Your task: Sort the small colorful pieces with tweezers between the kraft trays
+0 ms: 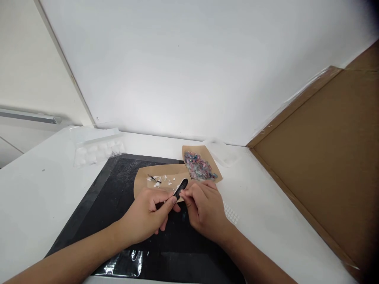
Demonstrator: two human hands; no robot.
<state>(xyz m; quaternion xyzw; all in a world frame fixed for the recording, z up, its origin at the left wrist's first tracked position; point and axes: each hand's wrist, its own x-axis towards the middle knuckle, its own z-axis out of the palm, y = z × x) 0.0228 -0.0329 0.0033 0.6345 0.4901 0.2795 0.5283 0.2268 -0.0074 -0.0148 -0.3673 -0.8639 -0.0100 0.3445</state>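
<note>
White tabletop, backed by a white wall. A cardboard panel stands along the right side, leaning outward. A black mat covers the middle of the tabletop, with shiny reflections along its near edge.

On the far left, beyond the mat's corner, lies a clear plastic case with whitish compartments. Toward the back right, a crumpled clear film lies near the foot of the wall.

Two brown paper trays sit at the far side of the mat. The nearer tray bears scattered white flakes and a thin dark twig-like piece. The farther tray, just beyond to the right, carries a heap of small, colourful wrapped packets. A sheet of small white squares shows beside the right wrist, partly covered by it. Both hands block the near edge of the nearer tray.

Left grip: closed, thumb pressed over the lower end of a slim black piece, round-tipped and pale along one edge. The piece slants up and to the right, held above the nearer tray's front.

Right grip: narrow, fingertips bunched against the black piece's right side; I cannot tell whether they pinch something small there.
</note>
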